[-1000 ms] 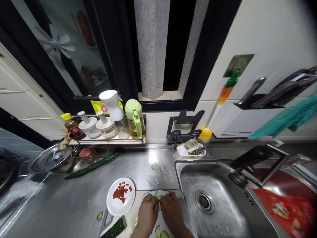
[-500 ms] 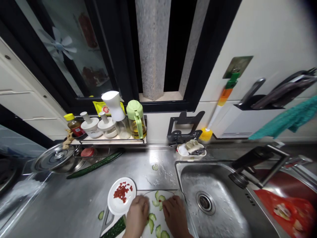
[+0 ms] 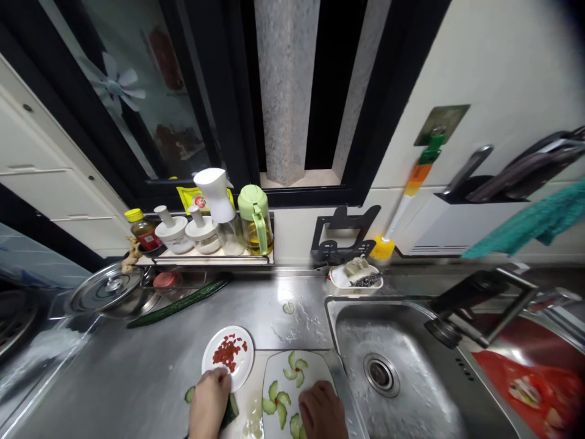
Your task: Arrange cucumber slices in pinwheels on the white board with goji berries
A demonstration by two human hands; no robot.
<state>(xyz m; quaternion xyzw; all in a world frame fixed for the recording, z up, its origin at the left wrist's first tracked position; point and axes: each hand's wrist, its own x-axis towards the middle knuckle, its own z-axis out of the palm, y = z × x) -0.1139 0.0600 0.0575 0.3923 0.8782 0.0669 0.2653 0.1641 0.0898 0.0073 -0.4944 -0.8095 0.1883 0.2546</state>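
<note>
My left hand (image 3: 211,396) is at the near rim of a small white plate (image 3: 206,356) that carries red goji berries (image 3: 226,352). Its fingers are curled together, and anything between them is hidden. Over the right side of a white rectangular plate (image 3: 273,430) is my right hand (image 3: 322,407), its fingers bent down and closed, with their tips partly hidden. Cucumber slices (image 3: 282,410) lie on this plate in pinwheel shapes, two of them with a red bit at the centre. A cut cucumber piece (image 3: 232,410) is partly behind my left hand.
A whole cucumber (image 3: 178,305) lies at the back left, below a rack of seasoning jars (image 3: 205,235) and an oil jug (image 3: 255,222). To the right is a steel sink (image 3: 411,360) with a black faucet (image 3: 466,296). A lidded pot (image 3: 109,289) stands far left.
My left hand has moved left from the rectangular plate to the goji berry plate. My right hand has shifted down and slightly right, leaving the upper cucumber pinwheel uncovered.
</note>
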